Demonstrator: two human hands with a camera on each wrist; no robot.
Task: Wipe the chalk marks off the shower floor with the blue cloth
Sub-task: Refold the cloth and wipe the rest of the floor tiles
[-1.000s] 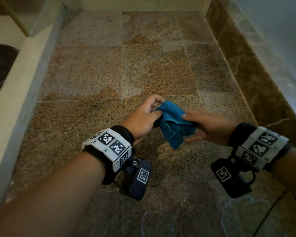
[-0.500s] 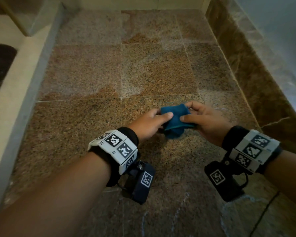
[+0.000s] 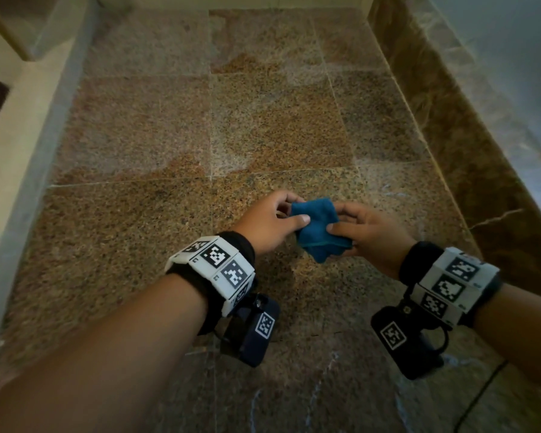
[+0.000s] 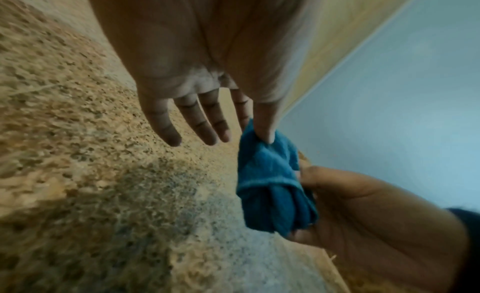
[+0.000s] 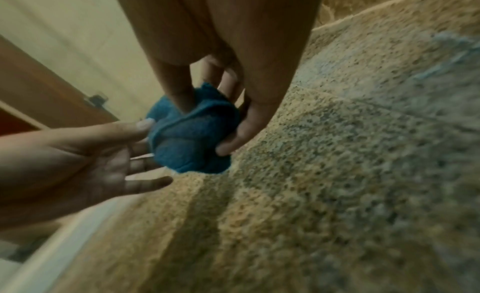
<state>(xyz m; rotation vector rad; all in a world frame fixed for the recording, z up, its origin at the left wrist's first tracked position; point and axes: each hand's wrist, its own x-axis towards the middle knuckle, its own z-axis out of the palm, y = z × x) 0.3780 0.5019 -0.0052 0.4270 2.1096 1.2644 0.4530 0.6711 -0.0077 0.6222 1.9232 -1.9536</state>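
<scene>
- Your left hand (image 3: 267, 221) pinches the blue cloth's (image 3: 317, 231) upper corner between thumb and forefinger, other fingers loosely straight.
- Your right hand (image 3: 370, 235) grips the bunched cloth.
- The cloth hangs above the shower floor (image 3: 169, 135).
- Faint chalk marks (image 3: 320, 381) lie nearer you than the cloth.

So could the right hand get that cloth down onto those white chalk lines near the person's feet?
Probably yes. The right hand already grips the blue cloth, and nothing lies on the floor between it and the chalk marks; the left hand, still pinching a corner, must let go first.

A home bathroom's shower stall; speckled granite floor tiles (image 3: 263, 126); marble skirting (image 3: 450, 135) right of them; raised kerb (image 3: 28, 145) left.
</scene>
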